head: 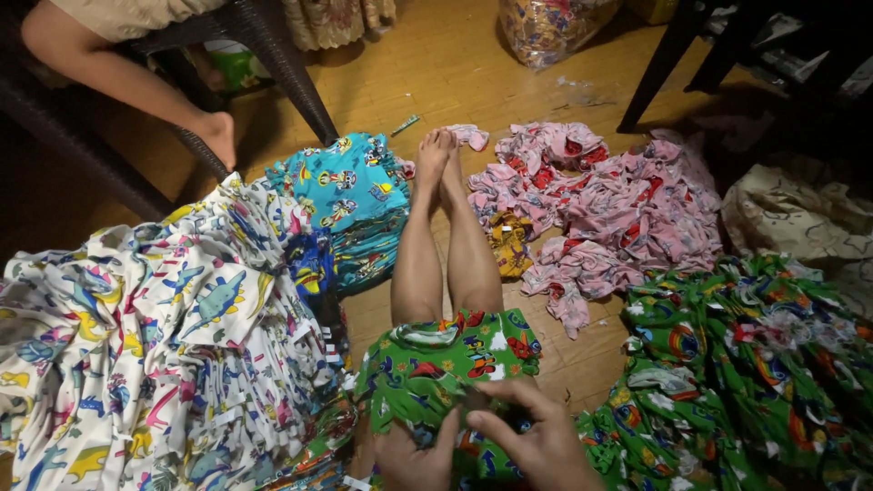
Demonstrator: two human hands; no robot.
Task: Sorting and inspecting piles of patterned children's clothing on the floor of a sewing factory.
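heaps of white dinosaur-print cloth (155, 355) at left and pink printed cloth (609, 214) at upper right flank the green cartoon-print fabric piece (450, 359) on the lap, pinched by left hand (416, 455) and right hand (536, 436) at bottom centre.

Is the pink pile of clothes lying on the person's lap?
No, the pink pile lies on the wooden floor beyond the feet; a green printed garment covers the lap.

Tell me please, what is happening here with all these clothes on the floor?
A person sits on a wooden floor, legs stretched out, with a green printed garment on the lap. The left hand and right hand both press on it. Piles of white, blue, pink and green garments lie around. Another person's foot rests by a chair.
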